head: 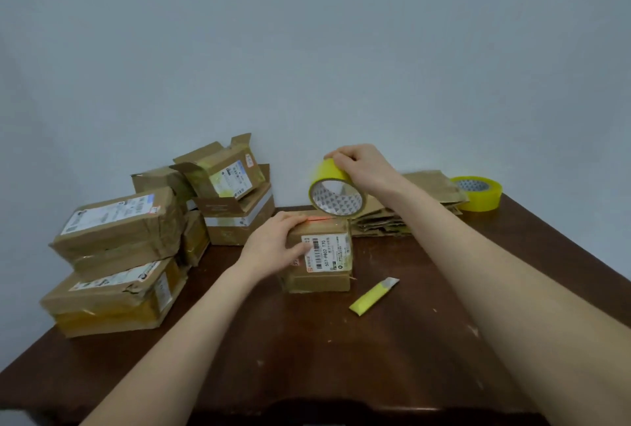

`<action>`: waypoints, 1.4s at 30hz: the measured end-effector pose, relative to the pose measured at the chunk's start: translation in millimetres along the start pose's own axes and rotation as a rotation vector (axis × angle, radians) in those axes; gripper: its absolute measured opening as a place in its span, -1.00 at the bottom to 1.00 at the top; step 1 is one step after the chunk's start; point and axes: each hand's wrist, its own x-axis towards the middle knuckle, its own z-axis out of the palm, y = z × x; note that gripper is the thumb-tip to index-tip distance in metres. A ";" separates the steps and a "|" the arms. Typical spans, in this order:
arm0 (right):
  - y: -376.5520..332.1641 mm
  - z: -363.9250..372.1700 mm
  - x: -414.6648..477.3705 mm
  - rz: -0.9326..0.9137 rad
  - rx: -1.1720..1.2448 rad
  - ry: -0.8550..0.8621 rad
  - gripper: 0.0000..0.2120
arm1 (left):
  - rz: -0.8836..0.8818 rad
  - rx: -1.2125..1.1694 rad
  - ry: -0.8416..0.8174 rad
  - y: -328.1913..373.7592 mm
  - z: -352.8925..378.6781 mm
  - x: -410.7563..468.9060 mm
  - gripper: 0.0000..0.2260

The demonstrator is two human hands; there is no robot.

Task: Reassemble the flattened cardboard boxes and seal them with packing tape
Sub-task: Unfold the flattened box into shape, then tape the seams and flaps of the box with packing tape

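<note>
A small cardboard box point(321, 275) with a white shipping label stands at the middle of the dark wooden table point(307, 350). My left hand point(276, 241) lies on the box's top left, fingers spread over the top edge and the label. My right hand point(358, 168) grips a yellow packing tape roll point(336, 192) just above the box's far edge, with the roll's lower rim touching or nearly touching the box top. A stack of flattened cardboard boxes point(409, 207) lies behind the box to the right.
A yellow utility knife point(374, 296) lies on the table right of the box. A second tape roll point(478, 192) sits at the far right corner. Several assembled, taped boxes point(119, 255) are piled at the left and back left. A pale wall stands behind the table.
</note>
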 end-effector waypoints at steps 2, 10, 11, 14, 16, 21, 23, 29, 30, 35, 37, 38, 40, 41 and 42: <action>-0.9 16.2 15.8 0.005 -0.075 -0.087 -0.73 | -0.131 -0.293 -0.016 -4.5 -6.8 3.0 -0.54; -3.8 36.1 40.1 0.001 -0.162 -0.134 -0.83 | -0.501 -1.096 0.229 12.3 -37.9 49.1 -0.58; -4.8 37.1 40.2 -0.003 -0.170 -0.138 -0.83 | -0.494 -1.072 0.255 14.1 -36.8 53.0 -0.67; -0.6 37.0 41.0 0.010 -0.127 -0.124 -0.81 | -0.543 -1.112 0.262 16.6 -31.8 55.3 -0.78; 2.6 35.9 40.7 0.010 -0.094 -0.122 -0.82 | -0.630 -1.191 0.156 15.1 -29.4 52.3 -0.71; 3.3 38.2 42.1 -0.018 -0.083 -0.122 -0.85 | -0.708 -1.450 -0.036 7.2 -36.2 50.6 -0.84; 3.6 38.7 42.8 -0.026 -0.092 -0.121 -0.84 | -0.712 -1.495 -0.044 4.8 -40.5 50.2 -0.87; 6.4 36.7 41.1 -0.008 -0.061 -0.106 -0.80 | -0.699 -1.358 -0.044 0.0 -48.1 49.0 -0.78; 5.1 37.9 40.7 -0.013 -0.078 -0.104 -0.80 | -0.705 -1.355 -0.084 0.0 -49.7 48.1 -0.76; -0.1 41.5 36.0 -0.020 -0.094 -0.105 -0.81 | -0.700 -1.311 -0.105 7.4 -50.4 46.8 -0.80; 2.3 36.8 31.9 -0.019 -0.048 -0.142 -0.74 | -0.692 -1.279 -0.023 10.3 -47.7 48.4 -0.80; 5.3 32.6 27.9 -0.009 -0.019 -0.170 -0.67 | -0.695 -1.273 0.001 10.8 -45.6 48.8 -0.80; 16.5 23.4 17.9 0.015 0.034 -0.218 -0.58 | -0.721 -1.293 0.031 8.9 -41.3 48.8 -0.81; 24.5 20.4 13.5 0.029 0.072 -0.225 -0.56 | -0.743 -1.312 0.044 7.2 -39.4 48.7 -0.81; 32.1 19.4 10.1 0.044 0.119 -0.212 -0.56 | -0.763 -1.326 0.058 5.0 -37.9 48.4 -0.80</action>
